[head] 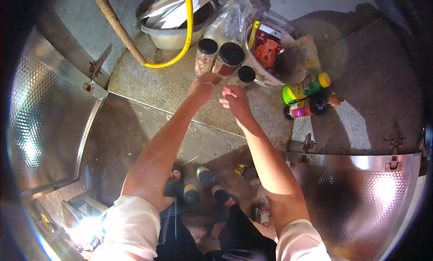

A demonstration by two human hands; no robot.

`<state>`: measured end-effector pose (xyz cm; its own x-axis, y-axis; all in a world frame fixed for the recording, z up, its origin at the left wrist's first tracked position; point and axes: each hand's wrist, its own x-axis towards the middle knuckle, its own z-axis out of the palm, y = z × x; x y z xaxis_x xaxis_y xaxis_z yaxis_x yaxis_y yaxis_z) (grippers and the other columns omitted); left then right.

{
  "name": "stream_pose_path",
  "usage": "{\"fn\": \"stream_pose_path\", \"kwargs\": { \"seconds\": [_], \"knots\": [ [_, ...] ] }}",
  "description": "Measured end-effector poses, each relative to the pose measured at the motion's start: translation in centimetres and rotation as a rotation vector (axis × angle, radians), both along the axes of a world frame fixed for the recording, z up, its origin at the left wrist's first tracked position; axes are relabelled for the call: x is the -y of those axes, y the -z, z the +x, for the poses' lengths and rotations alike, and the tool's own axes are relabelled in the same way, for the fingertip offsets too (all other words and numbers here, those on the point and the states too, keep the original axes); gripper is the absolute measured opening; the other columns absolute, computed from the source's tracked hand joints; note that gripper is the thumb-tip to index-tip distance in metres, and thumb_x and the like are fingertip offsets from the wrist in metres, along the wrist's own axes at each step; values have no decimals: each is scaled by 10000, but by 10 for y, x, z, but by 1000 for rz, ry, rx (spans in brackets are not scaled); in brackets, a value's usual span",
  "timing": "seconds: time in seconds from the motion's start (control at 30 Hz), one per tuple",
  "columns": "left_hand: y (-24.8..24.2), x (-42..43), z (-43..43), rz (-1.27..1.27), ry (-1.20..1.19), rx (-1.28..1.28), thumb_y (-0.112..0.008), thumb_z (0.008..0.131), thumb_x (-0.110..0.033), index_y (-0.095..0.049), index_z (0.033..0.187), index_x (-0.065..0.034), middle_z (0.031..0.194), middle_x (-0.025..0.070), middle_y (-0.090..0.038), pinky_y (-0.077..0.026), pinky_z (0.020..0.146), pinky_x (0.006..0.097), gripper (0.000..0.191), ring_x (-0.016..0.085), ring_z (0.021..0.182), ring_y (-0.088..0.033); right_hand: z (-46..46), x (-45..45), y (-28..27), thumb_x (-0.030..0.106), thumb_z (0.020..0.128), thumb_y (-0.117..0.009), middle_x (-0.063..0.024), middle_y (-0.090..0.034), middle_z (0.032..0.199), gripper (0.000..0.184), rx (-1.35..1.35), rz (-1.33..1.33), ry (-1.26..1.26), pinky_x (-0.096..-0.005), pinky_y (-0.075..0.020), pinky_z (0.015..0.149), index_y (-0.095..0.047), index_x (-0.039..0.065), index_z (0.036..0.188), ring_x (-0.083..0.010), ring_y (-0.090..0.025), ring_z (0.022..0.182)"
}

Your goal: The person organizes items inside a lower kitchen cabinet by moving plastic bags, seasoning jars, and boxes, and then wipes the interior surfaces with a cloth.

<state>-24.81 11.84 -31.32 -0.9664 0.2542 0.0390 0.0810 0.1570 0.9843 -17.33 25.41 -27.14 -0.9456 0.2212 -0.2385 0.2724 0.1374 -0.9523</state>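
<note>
My left hand (203,87) is at the foot of a clear jar with a wide black lid (231,54); whether its hidden fingers grip the jar I cannot tell. Just left of that stands a taller clear jar (204,60), also black-lidded, with pale contents. My right hand (236,100) is held with loosely bent fingers apart and nothing visible in them. A smaller black-lidded jar (246,74) is just beyond it. All three jars are on a speckled stone slab (149,81) inside a cabinet.
An enamel basin (264,80) holds packets, including a red one (267,48). Beside it lie a green bottle with a yellow cap (306,88) and a dark bottle (304,109). Behind are a lidded pot (169,38) and a yellow hose (184,48). Metal doors (50,115) stand open; several jars (205,174) are by my feet.
</note>
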Motion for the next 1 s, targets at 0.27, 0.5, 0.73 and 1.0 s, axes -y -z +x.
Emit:
{"fn": "stream_pose_path", "kwargs": {
  "seconds": [0.27,0.5,0.73,1.0],
  "knots": [
    [5,18,-10,-62,-196,-133,-532,712,-8,-628,1046,-128,1165,144,-550,-409,931,361,368,310,1082,-514,-1,0,22,75,806,-552,-153,-553,1032,394,-152,-33,359,-330,-484,735,-428,42,1178,-246,-558,966],
    [-10,4,-19,-259,-19,-192,-501,678,72,-537,1187,-70,1290,188,-464,-354,996,390,529,320,1185,-443,-10,-20,-4,69,807,-607,-192,-392,1293,660,-91,-384,246,-461,-417,924,-191,61,1320,-279,-471,1143],
    [2,14,16,-89,117,61,-523,770,-70,-533,1169,-28,1183,160,-548,-425,914,357,401,284,1103,-525,46,-51,-28,104,849,-547,-168,-512,1203,494,85,-214,133,-361,-509,776,-359,31,1300,-283,-599,975],
    [-6,92,190,-229,450,107,-672,722,-161,-503,1200,-86,1196,152,-512,-450,881,371,513,319,1048,-537,216,-72,-12,216,840,-614,-63,-615,1019,354,184,425,-90,-304,-485,743,-541,75,1157,-197,-619,890]
  ]
}}
